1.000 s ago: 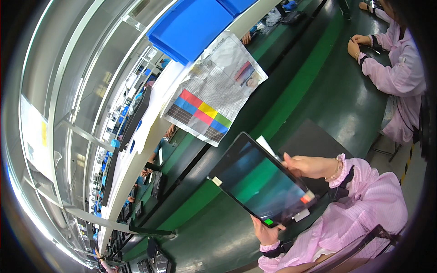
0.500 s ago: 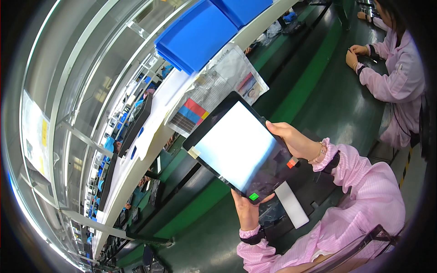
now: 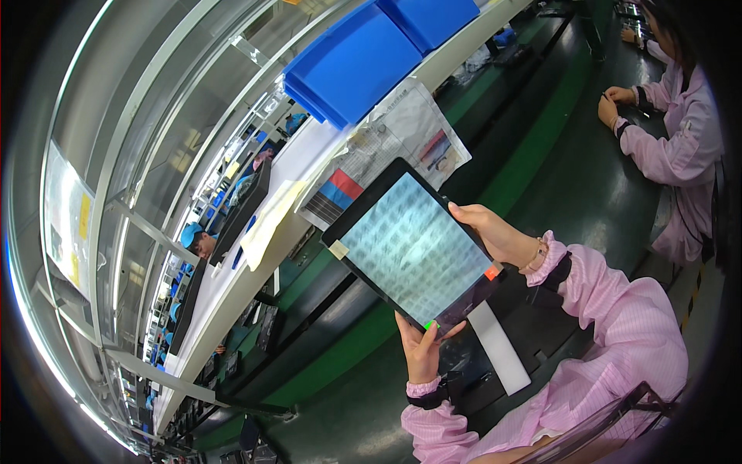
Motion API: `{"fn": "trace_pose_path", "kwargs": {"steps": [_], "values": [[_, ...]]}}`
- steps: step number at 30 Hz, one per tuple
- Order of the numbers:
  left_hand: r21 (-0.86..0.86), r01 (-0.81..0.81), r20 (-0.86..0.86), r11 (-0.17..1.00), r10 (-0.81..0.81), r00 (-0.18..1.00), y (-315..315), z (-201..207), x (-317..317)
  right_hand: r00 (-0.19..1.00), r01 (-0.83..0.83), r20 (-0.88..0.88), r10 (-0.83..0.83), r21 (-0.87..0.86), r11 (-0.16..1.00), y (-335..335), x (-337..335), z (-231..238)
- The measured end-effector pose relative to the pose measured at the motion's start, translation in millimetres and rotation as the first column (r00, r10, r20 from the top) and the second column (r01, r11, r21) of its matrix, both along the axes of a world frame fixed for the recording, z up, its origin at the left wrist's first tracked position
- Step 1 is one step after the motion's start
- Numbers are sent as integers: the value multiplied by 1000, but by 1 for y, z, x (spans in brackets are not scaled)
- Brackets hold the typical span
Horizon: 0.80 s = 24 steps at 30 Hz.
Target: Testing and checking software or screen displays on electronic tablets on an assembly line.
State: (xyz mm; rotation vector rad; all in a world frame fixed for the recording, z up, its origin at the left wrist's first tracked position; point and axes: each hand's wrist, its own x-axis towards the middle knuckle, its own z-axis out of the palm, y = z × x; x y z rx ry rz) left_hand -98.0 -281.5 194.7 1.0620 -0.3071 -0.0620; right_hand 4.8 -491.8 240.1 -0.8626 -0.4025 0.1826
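Observation:
Both my hands hold a black-framed tablet [image 3: 415, 246] tilted above the bench, its lit screen showing a pale grey-green pattern of repeated patches. My right hand [image 3: 501, 234] is closed around the tablet's right edge, thumb on the frame. At the lower edge my left hand [image 3: 421, 352] grips it, the thumb close to a green sticker [image 3: 431, 328]. An orange sticker [image 3: 492, 271] marks the lower right corner, and a beige tape tab [image 3: 338, 249] sticks out on the left edge. Under the tablet lies a white foam strip [image 3: 501, 349] on a dark fixture [image 3: 533, 332].
Blue bins [image 3: 352, 62] stand on a white shelf [image 3: 224, 298] beyond the bench. A printed sheet [image 3: 402, 135] hangs from the shelf's edge. On the right sits a person in a pink smock [image 3: 684, 143] at the dark green bench [image 3: 556, 178]. A blue-capped person [image 3: 199, 238] shows behind the shelf.
The tablet's screen has gone from bright white to a patterned grey-green picture. My left thumb has come up onto the frame by the green sticker. The whole view has shifted slightly.

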Motion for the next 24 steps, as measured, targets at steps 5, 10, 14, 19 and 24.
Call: {"fn": "trace_pose_path", "kwargs": {"steps": [5,10,14,19,24], "values": [[4,-17,1,1000,17,1000,-2,4,-1,1000,-11,1,11,15,1000,2,0,0],[16,-25,11,1000,25,1000,0,4,0,1000,-1,23,1,-1,1000,4,3,3],[12,-22,48,1000,21,999,1,4,9,998,-11,64,10,13,1000,4,12,5],[23,-26,51,999,25,998,3,5,15,999,-24,46,22,44,999,5,14,8],[25,-55,44,998,53,998,0,3,15,999,-29,36,26,72,997,6,17,6]]}}
